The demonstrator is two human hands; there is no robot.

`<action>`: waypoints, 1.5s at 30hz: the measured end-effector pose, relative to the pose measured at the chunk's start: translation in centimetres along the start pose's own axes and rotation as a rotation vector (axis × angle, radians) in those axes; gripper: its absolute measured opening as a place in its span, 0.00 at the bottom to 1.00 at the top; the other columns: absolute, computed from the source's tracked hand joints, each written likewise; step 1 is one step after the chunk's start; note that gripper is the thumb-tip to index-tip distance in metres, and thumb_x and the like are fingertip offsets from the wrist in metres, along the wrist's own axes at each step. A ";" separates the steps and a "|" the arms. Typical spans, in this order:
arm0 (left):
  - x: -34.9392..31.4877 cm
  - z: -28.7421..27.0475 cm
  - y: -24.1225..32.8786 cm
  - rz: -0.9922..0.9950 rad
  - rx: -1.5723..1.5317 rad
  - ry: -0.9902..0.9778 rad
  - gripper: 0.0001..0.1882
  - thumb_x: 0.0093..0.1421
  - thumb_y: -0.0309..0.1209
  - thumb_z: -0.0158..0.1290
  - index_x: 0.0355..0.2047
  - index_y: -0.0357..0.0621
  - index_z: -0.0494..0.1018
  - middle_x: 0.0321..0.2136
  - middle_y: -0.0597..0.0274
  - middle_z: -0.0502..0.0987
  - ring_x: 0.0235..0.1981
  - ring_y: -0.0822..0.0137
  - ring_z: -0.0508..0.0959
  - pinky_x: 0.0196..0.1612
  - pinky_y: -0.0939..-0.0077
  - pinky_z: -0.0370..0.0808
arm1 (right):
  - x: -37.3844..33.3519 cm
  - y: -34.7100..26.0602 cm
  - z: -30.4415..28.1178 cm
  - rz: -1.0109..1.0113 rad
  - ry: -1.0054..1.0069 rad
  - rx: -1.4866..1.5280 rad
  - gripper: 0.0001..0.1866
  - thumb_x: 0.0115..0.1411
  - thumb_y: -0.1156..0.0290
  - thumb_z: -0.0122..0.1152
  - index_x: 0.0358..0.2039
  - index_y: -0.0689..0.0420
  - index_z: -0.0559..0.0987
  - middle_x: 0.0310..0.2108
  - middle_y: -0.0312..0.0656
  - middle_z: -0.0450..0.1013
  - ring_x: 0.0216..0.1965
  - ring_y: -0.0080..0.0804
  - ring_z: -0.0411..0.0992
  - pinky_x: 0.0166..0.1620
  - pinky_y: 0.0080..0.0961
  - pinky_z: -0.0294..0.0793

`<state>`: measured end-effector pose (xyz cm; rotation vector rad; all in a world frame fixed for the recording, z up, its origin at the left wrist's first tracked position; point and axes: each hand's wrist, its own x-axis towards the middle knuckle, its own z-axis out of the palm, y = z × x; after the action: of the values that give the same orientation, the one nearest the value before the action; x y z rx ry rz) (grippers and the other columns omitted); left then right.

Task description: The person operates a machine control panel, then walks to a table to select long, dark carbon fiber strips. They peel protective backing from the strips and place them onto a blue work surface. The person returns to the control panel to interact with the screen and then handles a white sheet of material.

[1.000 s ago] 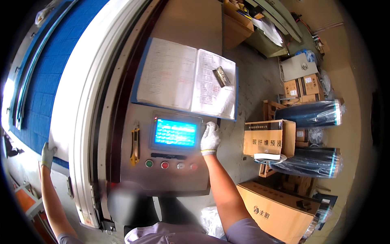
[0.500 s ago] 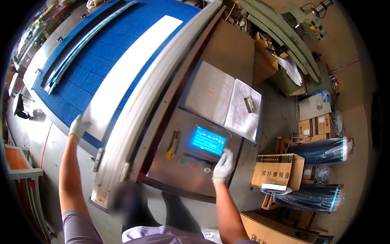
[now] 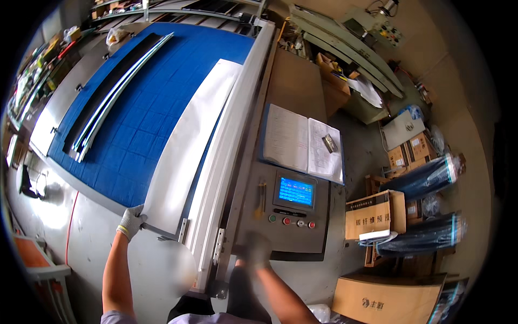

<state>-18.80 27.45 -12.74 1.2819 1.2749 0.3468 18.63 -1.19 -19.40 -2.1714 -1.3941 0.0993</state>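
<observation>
My left hand (image 3: 131,222), in a pale knit glove, pinches the near left corner of a long white sheet (image 3: 186,135). The sheet lies lengthwise on a blue cutting bed (image 3: 129,156), beside a long whitish metal beam (image 3: 226,140). My right hand (image 3: 254,249) is smeared by motion near the beam's near end, below the control panel, so its fingers cannot be read. That steel panel carries a lit blue touchscreen (image 3: 295,191), a row of buttons (image 3: 291,222) and a small tool (image 3: 261,198) with a yellowish tint.
Long dark and pale strips (image 3: 116,97) lie at the bed's left. An open notebook (image 3: 288,135) with a small metal piece (image 3: 329,143) on it rests beyond the touchscreen. Cardboard boxes (image 3: 372,218) and plastic-wrapped dark rolls (image 3: 426,235) stand on the right.
My right hand has left the touchscreen and moved left and nearer to me, toward the beam. My left hand stays at the sheet's near corner; the view has shifted.
</observation>
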 end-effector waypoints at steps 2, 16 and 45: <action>1.7 1.3 1.6 0.009 -0.057 -0.023 0.24 0.60 0.17 0.49 0.58 0.36 0.73 0.29 0.68 0.78 0.18 0.77 0.73 0.21 0.81 0.71 | -0.3 0.1 0.7 0.053 -0.028 -0.118 0.10 0.61 0.70 0.55 0.41 0.53 0.81 0.38 0.48 0.78 0.38 0.50 0.77 0.44 0.45 0.75; 6.0 -2.7 4.6 0.216 -0.485 0.691 0.15 0.61 0.27 0.53 0.47 0.33 0.76 0.25 0.66 0.76 0.20 0.75 0.72 0.25 0.81 0.70 | 0.1 -0.4 1.4 0.095 -0.086 -0.131 0.13 0.62 0.69 0.51 0.43 0.54 0.81 0.38 0.50 0.78 0.41 0.52 0.77 0.47 0.45 0.75; 6.0 -29.6 -4.6 0.089 -0.700 0.229 0.15 0.60 0.29 0.58 0.46 0.33 0.78 0.38 0.56 0.82 0.35 0.63 0.83 0.42 0.71 0.80 | 19.4 -36.4 3.3 -0.026 -0.556 0.574 0.12 0.65 0.68 0.59 0.43 0.61 0.81 0.36 0.45 0.80 0.36 0.34 0.79 0.43 0.29 0.79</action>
<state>-43.33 45.62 -13.03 0.7087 1.1339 0.9333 -3.39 28.06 -0.16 -1.6938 -1.4386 1.0264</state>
